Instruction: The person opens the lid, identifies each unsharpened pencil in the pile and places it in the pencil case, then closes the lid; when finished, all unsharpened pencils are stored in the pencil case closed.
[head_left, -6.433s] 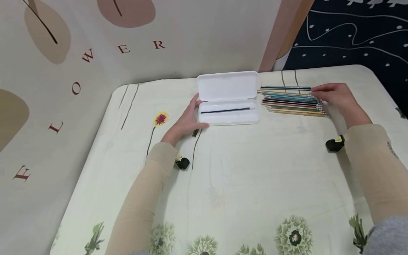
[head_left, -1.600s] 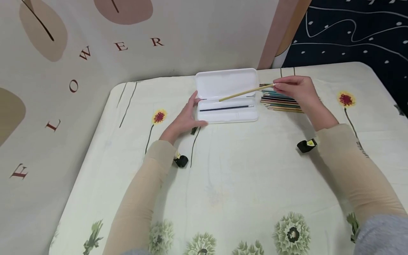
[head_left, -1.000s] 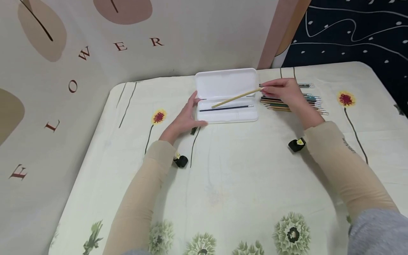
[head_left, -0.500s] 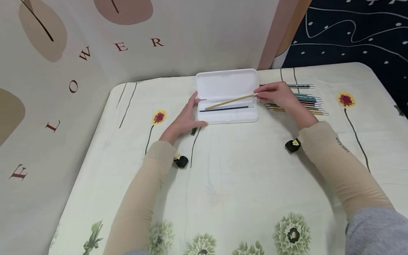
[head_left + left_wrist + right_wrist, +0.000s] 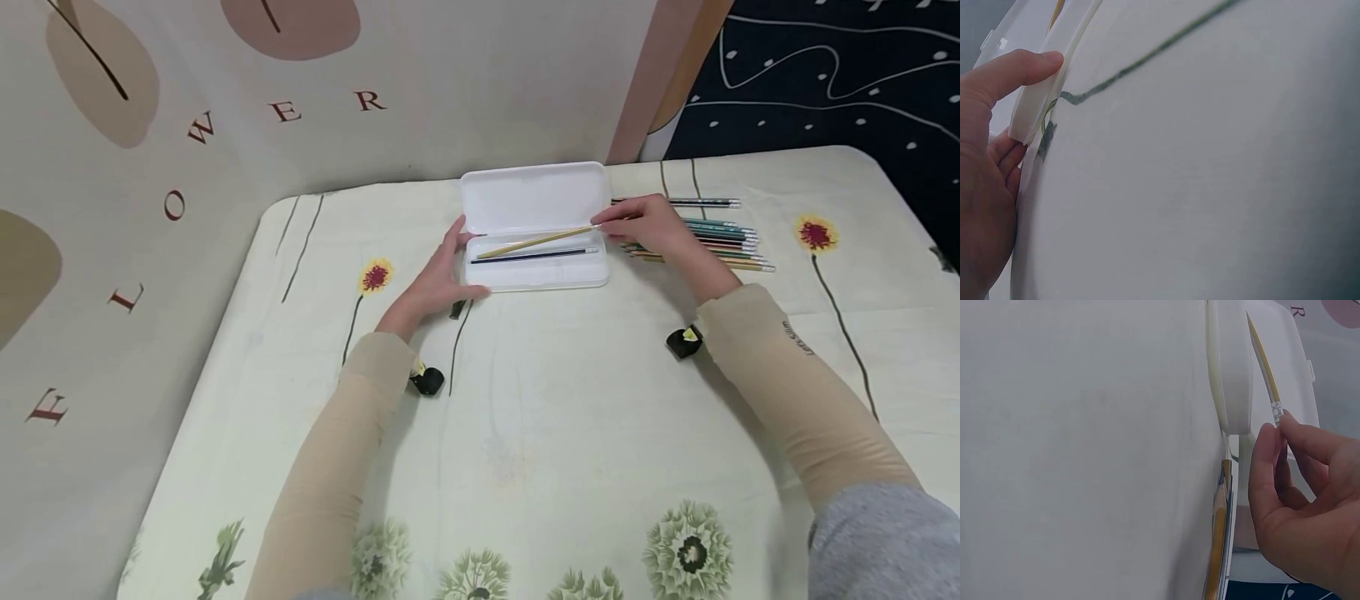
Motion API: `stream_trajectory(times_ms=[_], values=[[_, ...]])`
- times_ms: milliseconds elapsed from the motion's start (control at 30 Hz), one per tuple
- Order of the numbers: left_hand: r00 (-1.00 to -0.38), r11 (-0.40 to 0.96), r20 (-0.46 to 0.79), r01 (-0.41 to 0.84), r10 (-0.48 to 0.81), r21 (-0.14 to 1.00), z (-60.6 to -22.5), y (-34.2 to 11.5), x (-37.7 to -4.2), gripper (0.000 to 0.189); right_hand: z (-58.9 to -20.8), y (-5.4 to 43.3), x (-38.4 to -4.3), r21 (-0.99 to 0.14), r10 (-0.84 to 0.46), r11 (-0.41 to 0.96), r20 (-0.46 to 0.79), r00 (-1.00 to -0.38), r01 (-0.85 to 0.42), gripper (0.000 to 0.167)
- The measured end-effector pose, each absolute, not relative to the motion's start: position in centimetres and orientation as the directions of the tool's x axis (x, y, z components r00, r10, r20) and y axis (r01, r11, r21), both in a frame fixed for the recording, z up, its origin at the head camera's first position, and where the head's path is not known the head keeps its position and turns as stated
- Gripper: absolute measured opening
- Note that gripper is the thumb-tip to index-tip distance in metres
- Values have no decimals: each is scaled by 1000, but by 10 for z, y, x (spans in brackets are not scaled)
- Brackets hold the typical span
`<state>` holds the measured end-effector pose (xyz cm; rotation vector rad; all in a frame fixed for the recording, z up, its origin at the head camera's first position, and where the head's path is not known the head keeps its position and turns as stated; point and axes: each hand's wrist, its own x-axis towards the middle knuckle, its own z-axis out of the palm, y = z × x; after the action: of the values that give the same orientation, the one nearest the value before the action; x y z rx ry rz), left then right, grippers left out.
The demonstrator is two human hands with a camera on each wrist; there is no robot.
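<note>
Right hand [image 5: 649, 227] shifted left | pinches yellow pencil [image 5: 537, 242] by one end

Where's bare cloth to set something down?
Biggest: cloth between left sleeve and right sleeve, in front of the case. Also left of the left sleeve; right of the loose pencils. Crowded: case and pencils, left hand gripping the case, right hand pinching a yellow pencil.

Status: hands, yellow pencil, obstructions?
Left hand grips open case; right hand pinches yellow pencil by blunt end. Dark pencil lies in case; no obstruction seen.
</note>
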<state>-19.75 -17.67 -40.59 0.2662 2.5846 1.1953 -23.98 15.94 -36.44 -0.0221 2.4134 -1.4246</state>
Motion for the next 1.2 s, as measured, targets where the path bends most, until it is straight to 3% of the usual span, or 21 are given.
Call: stream_trajectory(times_ms=[900,1200], values=[[-943,624,-155,67,295,779,-406,-177,-197,119,-358,181,-242,-874,-153,449,-278,-948,184,33],[-944,628,-150,72,294,775,-407,-177,-197,119,-350,199,-243,-878,-91,426,-283,-955,219,32]])
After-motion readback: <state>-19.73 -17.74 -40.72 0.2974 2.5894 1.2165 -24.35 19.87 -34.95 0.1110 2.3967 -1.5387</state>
